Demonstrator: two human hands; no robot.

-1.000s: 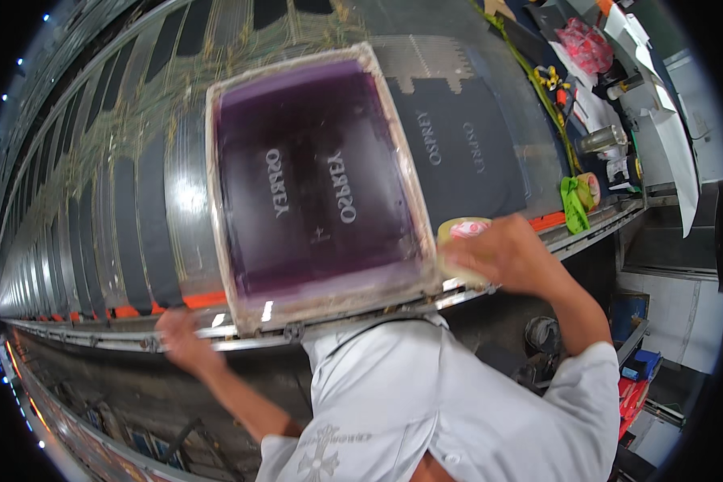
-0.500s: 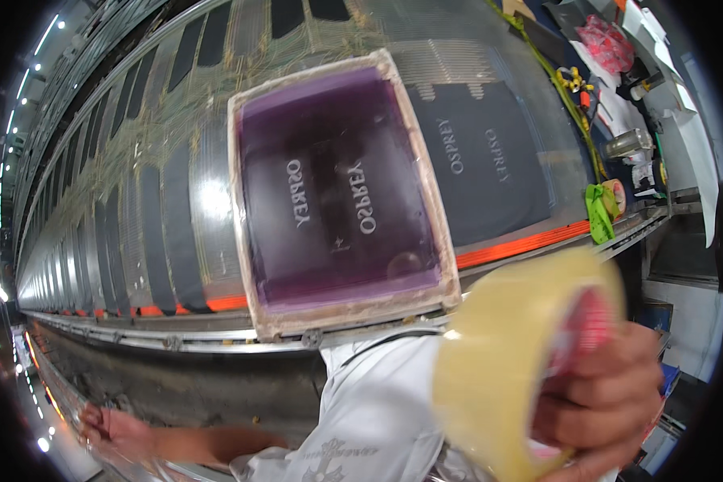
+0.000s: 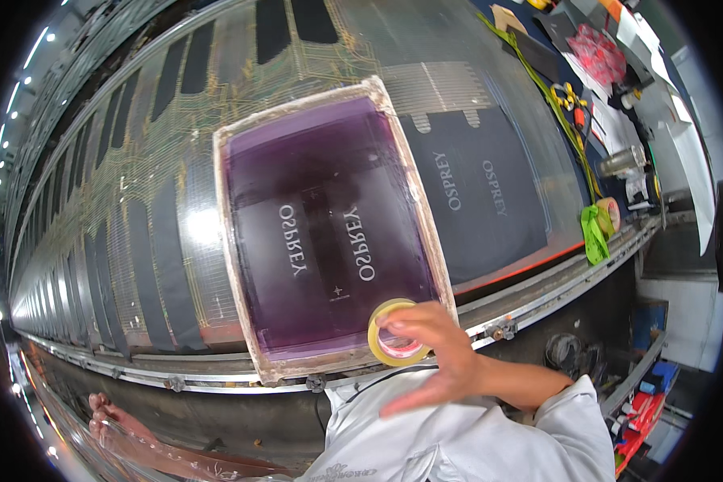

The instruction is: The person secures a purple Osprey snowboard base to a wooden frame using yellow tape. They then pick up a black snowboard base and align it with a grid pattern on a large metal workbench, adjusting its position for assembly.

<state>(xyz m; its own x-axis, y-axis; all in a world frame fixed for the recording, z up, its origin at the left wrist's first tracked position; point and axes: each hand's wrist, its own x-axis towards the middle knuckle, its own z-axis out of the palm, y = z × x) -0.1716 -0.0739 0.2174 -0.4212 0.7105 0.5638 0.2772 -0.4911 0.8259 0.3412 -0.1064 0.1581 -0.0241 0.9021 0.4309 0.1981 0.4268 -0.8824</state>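
A purple-coated printing screen (image 3: 321,265) in a pale worn frame lies on the long table, with mirrored light lettering in its mesh. On its near right corner rests a roll of clear yellowish tape (image 3: 376,344) with a red and white core. My right hand (image 3: 446,349) is at the roll, fingertips over its ring and thumb spread well apart. Far to the left, my left hand (image 3: 111,416) is closed, its fingers curled. A glossy strip of clear tape (image 3: 140,438) runs from it along the forearm.
Right of the screen lies a dark printed panel (image 3: 490,185). Several dark pieces (image 3: 149,257) line the table leftward. A metal rail (image 3: 217,379) follows the near edge. Scissors (image 3: 566,98), a red plastic bag (image 3: 596,55) and a green cloth (image 3: 594,233) lie at the right.
My right hand has carried the tape roll away from close to the camera, leftward and down onto the screen's near right corner. Its thumb has spread off the roll. My left hand stays far left.
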